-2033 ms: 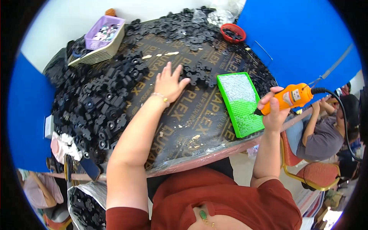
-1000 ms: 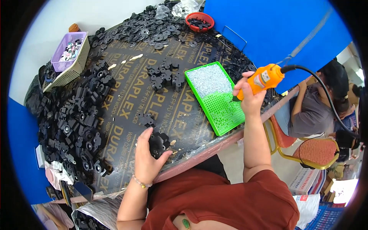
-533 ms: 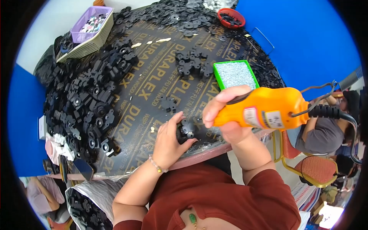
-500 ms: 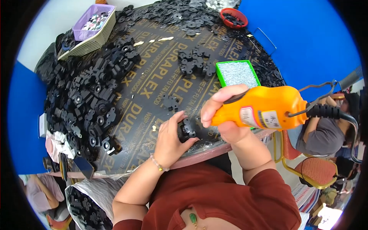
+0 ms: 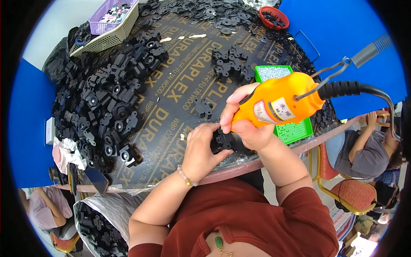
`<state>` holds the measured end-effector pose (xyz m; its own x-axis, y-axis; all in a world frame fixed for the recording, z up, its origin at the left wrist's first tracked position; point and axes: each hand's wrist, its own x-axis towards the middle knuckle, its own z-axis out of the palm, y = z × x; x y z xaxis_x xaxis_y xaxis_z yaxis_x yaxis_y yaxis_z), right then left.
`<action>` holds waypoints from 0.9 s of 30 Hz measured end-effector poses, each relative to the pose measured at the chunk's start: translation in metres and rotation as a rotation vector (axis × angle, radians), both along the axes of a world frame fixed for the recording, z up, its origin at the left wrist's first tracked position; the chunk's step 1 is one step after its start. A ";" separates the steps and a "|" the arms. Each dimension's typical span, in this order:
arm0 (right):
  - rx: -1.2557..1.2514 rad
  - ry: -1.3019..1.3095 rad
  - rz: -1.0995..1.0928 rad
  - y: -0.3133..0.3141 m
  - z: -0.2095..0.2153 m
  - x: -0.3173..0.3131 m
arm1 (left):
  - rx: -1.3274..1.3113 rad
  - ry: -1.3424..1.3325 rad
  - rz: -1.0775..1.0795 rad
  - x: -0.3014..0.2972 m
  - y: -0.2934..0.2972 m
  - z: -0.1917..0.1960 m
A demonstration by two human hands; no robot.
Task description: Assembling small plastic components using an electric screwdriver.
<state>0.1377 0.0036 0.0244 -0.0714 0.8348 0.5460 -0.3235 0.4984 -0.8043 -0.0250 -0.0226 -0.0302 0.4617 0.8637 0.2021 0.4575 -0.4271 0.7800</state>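
Black part point(image 5: 223, 140) gripped by left hand point(image 5: 200, 150); right hand point(image 5: 247, 124) clasps orange driver point(image 5: 278, 105); green tray point(image 5: 295, 128) w/ screws.

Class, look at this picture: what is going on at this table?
A person holds a small black part at the table's near edge with the left hand. The right hand grips an orange power screwdriver just above it. A heap of black parts lies to the left, a green tray to the right.
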 end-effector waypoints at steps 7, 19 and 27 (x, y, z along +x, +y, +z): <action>-0.129 -0.142 0.036 0.000 -0.011 0.002 | 0.017 0.034 0.004 0.002 0.000 -0.005; 0.025 0.053 -0.077 -0.007 0.027 0.033 | 0.071 0.082 0.008 0.001 -0.005 -0.001; -0.107 -0.180 -0.755 -0.015 -0.003 0.156 | 0.135 0.120 0.027 0.004 -0.005 -0.002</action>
<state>0.2937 -0.0117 0.0216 0.4567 0.7399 0.4939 0.2118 0.4488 -0.8682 -0.0214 -0.0277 -0.0320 0.4662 0.8451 0.2618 0.5571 -0.5103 0.6552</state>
